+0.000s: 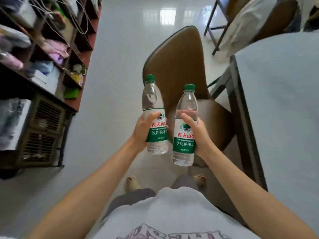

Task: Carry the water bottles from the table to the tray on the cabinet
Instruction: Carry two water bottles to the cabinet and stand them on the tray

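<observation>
I hold two clear water bottles with green caps and green-and-white labels, both upright in front of my chest above the floor. My left hand (144, 130) grips the left bottle (153, 100) around its label. My right hand (198, 133) grips the right bottle (187, 104) around its label, a little lower and nearer to me. The two bottles stand close together without touching. The table (279, 100) with a pale cloth is at my right. No tray or cabinet top shows in the head view.
A brown chair (181, 66) stands straight ahead beside the table. Dark shelving (51, 54) full of cloths and small items lines the left, with slatted crates (41, 131) below. Pale glossy floor (117, 49) runs between them. A second chair (259, 19) is at the far right.
</observation>
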### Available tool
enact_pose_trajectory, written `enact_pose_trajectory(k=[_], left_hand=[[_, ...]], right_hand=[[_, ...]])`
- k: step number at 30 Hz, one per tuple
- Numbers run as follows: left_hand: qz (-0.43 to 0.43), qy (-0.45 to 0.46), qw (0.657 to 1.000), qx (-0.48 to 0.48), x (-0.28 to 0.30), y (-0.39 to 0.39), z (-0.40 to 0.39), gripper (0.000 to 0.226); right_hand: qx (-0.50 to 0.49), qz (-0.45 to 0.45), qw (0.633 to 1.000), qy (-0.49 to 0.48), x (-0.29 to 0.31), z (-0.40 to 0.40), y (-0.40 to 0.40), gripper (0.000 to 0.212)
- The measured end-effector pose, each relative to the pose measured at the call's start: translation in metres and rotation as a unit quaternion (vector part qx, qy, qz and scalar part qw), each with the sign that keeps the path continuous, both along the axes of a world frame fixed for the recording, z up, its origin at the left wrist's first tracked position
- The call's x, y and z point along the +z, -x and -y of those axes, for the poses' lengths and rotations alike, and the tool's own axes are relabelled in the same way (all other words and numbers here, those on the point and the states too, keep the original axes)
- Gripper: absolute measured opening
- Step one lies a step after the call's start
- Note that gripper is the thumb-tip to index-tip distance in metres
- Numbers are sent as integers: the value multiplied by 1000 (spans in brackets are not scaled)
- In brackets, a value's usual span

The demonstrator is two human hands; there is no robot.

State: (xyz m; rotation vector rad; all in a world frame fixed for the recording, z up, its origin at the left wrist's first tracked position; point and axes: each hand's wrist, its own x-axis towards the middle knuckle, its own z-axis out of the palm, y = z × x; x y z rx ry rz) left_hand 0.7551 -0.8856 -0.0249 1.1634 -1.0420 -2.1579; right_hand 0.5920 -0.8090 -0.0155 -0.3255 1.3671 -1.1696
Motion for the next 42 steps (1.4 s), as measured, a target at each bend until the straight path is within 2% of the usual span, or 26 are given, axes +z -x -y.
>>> enact_pose_trajectory(k=[3, 6, 10, 14, 20, 23, 27, 31, 33, 36, 39, 42], left_hand=[[19, 6, 998, 61, 5, -101, 26, 58], [21, -26, 990, 138, 13, -181, 45, 49], [9, -40, 978, 205, 14, -250, 74, 50], [-9, -49, 972, 230, 7, -279, 116, 52], [8, -14, 974, 226, 2, -288, 227, 50], [35, 26, 978, 206, 16, -285, 302, 37], [42, 56, 971, 227, 29, -276, 402, 25], [47, 54, 978, 195, 40, -256, 495, 29], [47, 60, 982, 175, 40, -243, 546, 27], [54, 74, 982, 164, 36, -221, 629, 42], [37, 93, 987, 128, 36, -194, 719, 30], [43, 100, 991, 81, 49, -164, 810, 34]], right_hand=[[52, 49, 997, -15, 0, 35, -92, 37], [93, 75, 993, -19, 4, 65, -166, 54], [148, 89, 985, -23, 6, 109, -226, 52], [176, 70, 982, -24, 2, 168, -254, 48], [192, 52, 980, -1, -5, 289, -268, 60], [197, 49, 979, 17, 2, 365, -269, 55], [193, 39, 980, 44, 26, 467, -260, 49], [174, 24, 983, 57, 42, 561, -238, 27], [158, 16, 985, 62, 45, 608, -224, 28], [136, -7, 988, 73, 44, 682, -201, 26], [99, -27, 991, 83, 47, 764, -177, 25], [55, -43, 994, 85, 62, 844, -149, 26]])
